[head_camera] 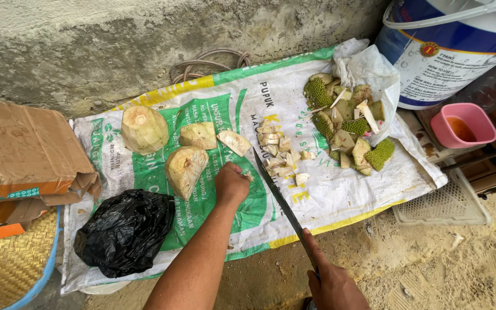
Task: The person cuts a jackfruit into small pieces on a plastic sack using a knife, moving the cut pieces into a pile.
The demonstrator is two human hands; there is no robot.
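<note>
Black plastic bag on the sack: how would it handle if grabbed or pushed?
The black plastic bag looks floppy: its crumpled, glossy film would likely deform under the hands rather than slide as one piece. It bulges, so it probably holds something, weight unclear. It sits slumped on the printed sack, unlikely to roll.

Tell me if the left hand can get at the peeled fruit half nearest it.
Probably yes. The left hand rests on the sack right beside the fruit half, with nothing between them; the knife lies on its other side.
</note>
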